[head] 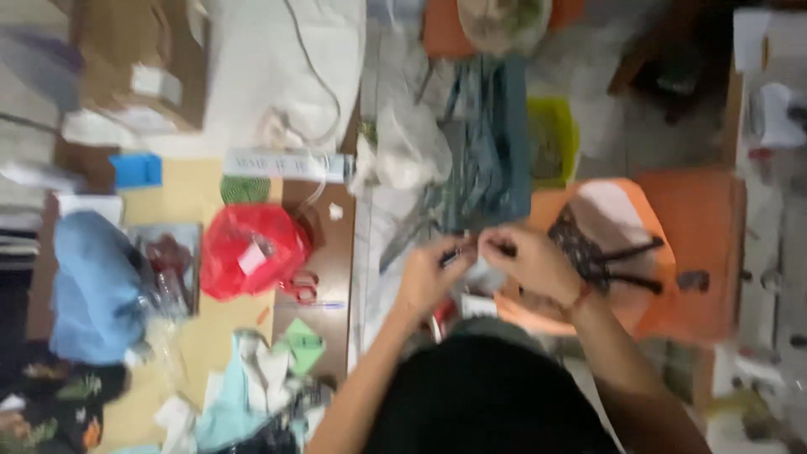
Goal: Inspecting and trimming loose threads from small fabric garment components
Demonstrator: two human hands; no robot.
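Observation:
The view is blurred. My left hand [427,277] and my right hand [531,261] meet in the middle of the picture, fingers pinched together on a small pale and dark piece [476,255] held between them. What the piece is cannot be made out. Just beyond my right hand a black patterned fabric with dark straps [593,248] lies on an orange surface [706,244]. A strip of dark teal fabric [492,143] runs away from my hands toward the top. My dark clothing [487,395] fills the bottom centre.
On the table to the left lie a red plastic bag [248,248], red-handled scissors [301,286], a blue cloth bundle [92,286] and scraps of pale fabric [252,378]. A yellow-green basket [552,139], white cloth [277,67] and a cardboard box [143,59] sit farther back.

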